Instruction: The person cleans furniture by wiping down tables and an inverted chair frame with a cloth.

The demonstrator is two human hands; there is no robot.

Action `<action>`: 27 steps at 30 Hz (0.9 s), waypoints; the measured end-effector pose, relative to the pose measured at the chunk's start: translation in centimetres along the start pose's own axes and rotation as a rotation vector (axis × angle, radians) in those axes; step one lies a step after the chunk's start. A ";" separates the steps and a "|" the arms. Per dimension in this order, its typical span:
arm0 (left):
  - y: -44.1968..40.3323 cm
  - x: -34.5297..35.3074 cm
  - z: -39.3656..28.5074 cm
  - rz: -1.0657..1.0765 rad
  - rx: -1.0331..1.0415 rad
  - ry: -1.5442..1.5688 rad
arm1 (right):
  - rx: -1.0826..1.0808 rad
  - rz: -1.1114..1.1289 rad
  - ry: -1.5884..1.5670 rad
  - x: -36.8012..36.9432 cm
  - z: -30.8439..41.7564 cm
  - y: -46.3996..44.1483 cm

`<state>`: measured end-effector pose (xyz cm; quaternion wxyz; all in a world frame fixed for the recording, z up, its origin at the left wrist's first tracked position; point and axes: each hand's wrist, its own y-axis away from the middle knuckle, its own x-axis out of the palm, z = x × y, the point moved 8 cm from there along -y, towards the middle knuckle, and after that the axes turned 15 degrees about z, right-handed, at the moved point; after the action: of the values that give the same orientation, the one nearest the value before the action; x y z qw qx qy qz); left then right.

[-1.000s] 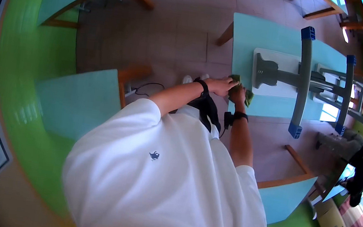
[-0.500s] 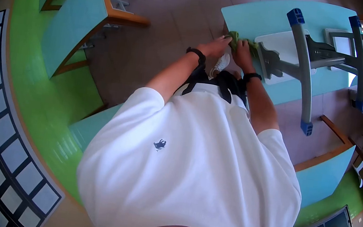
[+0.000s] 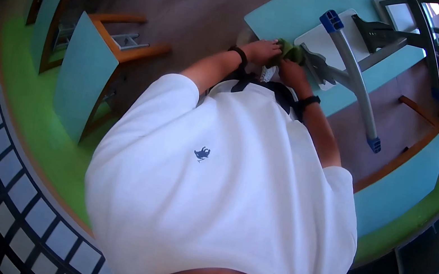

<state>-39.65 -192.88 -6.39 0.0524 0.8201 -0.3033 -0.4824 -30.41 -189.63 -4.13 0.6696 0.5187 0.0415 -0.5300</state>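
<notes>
Both of my hands are on a crumpled green cloth (image 3: 289, 51) beside the near left corner of a light blue table (image 3: 280, 13). My left hand (image 3: 262, 51) has its fingers closed on the cloth's left side. Closed around the lower right part is my right hand (image 3: 293, 74), close to the table edge. An upturned chair (image 3: 349, 65) rests on the tabletop just right of my hands, its grey legs with blue feet sticking up. Some of my fingertips are hidden by the cloth.
On the left, several light blue tables (image 3: 87, 72) with wooden frames stand by a green wall band (image 3: 26, 102). Another table (image 3: 403, 181) is at the lower right. More upturned chair legs (image 3: 426, 43) reach up at the far right.
My view has turned, so the tables sit differently in the picture. My hands have stayed on the cloth, which now looks more bunched between them.
</notes>
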 end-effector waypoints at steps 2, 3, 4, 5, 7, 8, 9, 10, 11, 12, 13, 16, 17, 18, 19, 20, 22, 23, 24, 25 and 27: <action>-1.1 -0.4 -1.8 0.011 0.122 -0.049 | 0.033 -0.038 -0.046 1.3 -1.1 1.5; -1.4 -0.3 -2.9 0.016 0.226 -0.097 | 0.048 -0.075 -0.083 2.3 -1.8 2.1; -2.1 -0.4 -3.4 0.028 0.254 -0.102 | -0.036 -0.244 -0.112 2.2 -2.0 3.1; -3.1 0.2 -3.6 0.070 0.285 -0.115 | -0.010 -0.258 -0.123 1.8 -2.0 3.5; -3.8 -0.1 -3.8 0.132 0.348 -0.140 | 0.132 -0.199 -0.060 2.2 -1.9 3.6; -4.3 -0.8 -2.9 0.264 0.277 0.004 | 0.161 -0.215 -0.082 2.2 -1.8 3.4; -4.5 -1.1 -2.0 0.397 0.199 0.142 | 0.170 -0.248 -0.013 1.9 -1.5 2.9; -3.8 -2.0 -1.7 0.418 0.226 0.130 | 0.179 -0.275 0.058 1.8 -1.0 2.5; -2.7 -3.2 -0.7 0.369 0.221 0.007 | 0.204 -0.280 0.040 1.3 -0.6 2.1; -1.7 -4.2 0.6 0.313 0.212 -0.115 | 0.158 -0.280 -0.009 0.1 0.3 1.4; -0.9 -4.9 1.8 0.323 0.230 -0.127 | 0.108 -0.285 -0.056 -1.2 1.2 0.3; 0.8 -7.5 7.2 0.245 0.132 -0.087 | 0.105 -0.470 -0.015 -3.2 2.8 -2.3; 1.2 -8.1 8.5 0.226 0.161 -0.057 | 0.122 -0.478 -0.024 -3.3 2.1 -3.5; 1.5 -8.4 9.1 0.207 0.190 -0.021 | 0.114 -0.498 -0.066 -3.3 1.4 -4.5; 1.8 -8.1 9.1 0.217 0.206 -0.018 | 0.105 -0.514 -0.109 -2.7 0.9 -4.7; 2.0 -7.7 9.0 0.229 0.212 -0.034 | 0.123 -0.512 -0.117 -2.6 1.0 -3.8; 1.1 -7.6 8.7 0.233 0.230 -0.060 | 0.123 -0.459 -0.203 -2.7 0.5 -2.4; 0.8 -5.9 7.6 0.361 0.327 -0.111 | 0.132 -0.465 -0.206 -1.9 0.1 -1.4; 0.7 -4.2 6.7 0.493 0.423 -0.164 | 0.181 -0.448 -0.257 0.1 -1.2 -0.3; 0.2 -3.7 6.4 0.500 0.430 -0.172 | 0.229 -0.433 -0.309 2.3 -2.5 0.9; -0.7 -2.1 5.7 0.601 0.428 -0.121 | 0.451 -0.482 -0.480 6.5 -5.5 4.0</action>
<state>-44.80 -189.96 -8.10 0.0009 0.6569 -0.6271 -0.4186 -21.85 -190.31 -7.91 0.3865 0.4895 -0.1129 -0.7735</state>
